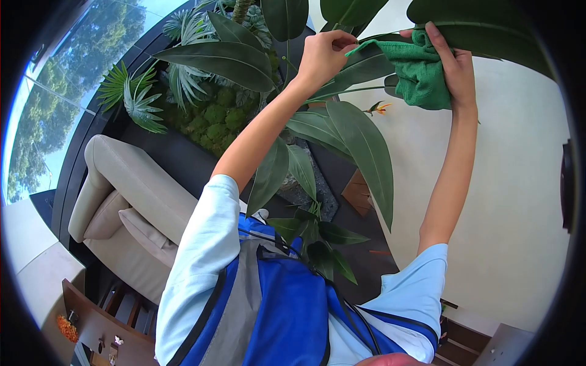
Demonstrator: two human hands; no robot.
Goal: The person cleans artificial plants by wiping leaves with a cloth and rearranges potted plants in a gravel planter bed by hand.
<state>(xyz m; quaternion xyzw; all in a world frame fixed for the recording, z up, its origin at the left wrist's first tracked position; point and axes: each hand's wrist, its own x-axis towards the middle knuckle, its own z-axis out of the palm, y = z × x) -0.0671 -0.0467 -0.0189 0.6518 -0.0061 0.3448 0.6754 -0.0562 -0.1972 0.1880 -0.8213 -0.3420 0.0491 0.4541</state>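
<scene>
My right hand (456, 68) is closed on a green cloth (421, 76), which hangs in folds below the fingers and lies against a long dark-green leaf (390, 38). My left hand (329, 56) has its fingers bent together at the left end of that leaf. A thin corner of the cloth stretches over to these fingertips, and the exact pinch point is partly hidden. Other broad leaves (365, 146) of the same tall plant spread below and around both hands.
An orange flower (382, 108) stands near the pale wall (500, 183). At left are a beige sofa (143, 177), a moss bed (213, 119) with fan-shaped leaves (143, 104), and a window (67, 73). A brown wooden table (97, 320) is at lower left.
</scene>
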